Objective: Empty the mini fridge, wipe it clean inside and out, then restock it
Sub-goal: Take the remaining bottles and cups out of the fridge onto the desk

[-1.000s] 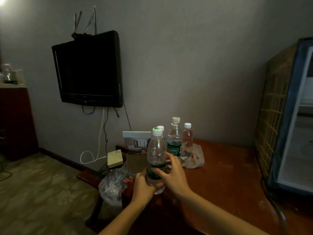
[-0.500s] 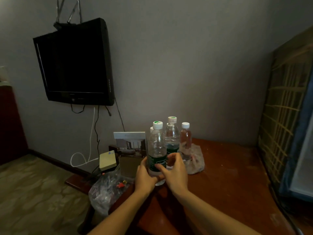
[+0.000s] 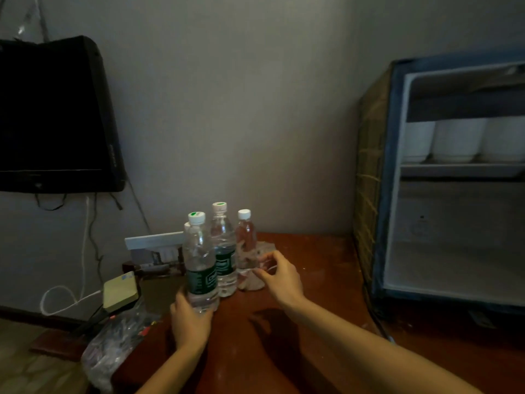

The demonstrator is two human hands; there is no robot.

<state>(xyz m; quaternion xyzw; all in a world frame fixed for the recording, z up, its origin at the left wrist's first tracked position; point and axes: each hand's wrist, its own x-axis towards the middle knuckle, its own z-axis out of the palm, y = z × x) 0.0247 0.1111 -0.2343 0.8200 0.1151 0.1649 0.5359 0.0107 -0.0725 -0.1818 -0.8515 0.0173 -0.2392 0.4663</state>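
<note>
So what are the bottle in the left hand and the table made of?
The bottle gripped by the left hand looks like thin clear plastic: see-through, with glints on its ribbed wall, white cap, green label. The table seems reddish-brown wood or veneer, smooth and semi-glossy, since it shows soft reflections.

Four bottles stand on the bench [image 3: 326, 265]: a front green-labelled bottle [image 3: 200, 268], a taller green-labelled bottle [image 3: 224, 251], a small pinkish bottle [image 3: 245, 240], and a hidden bottle [image 3: 186, 225] showing only its cap's edge. One mini fridge [image 3: 382, 223] holds three white tubs [image 3: 454, 140]. There are two plastic bags, a bench bag [image 3: 251, 282] and a lower bag [image 3: 113, 345].
</note>
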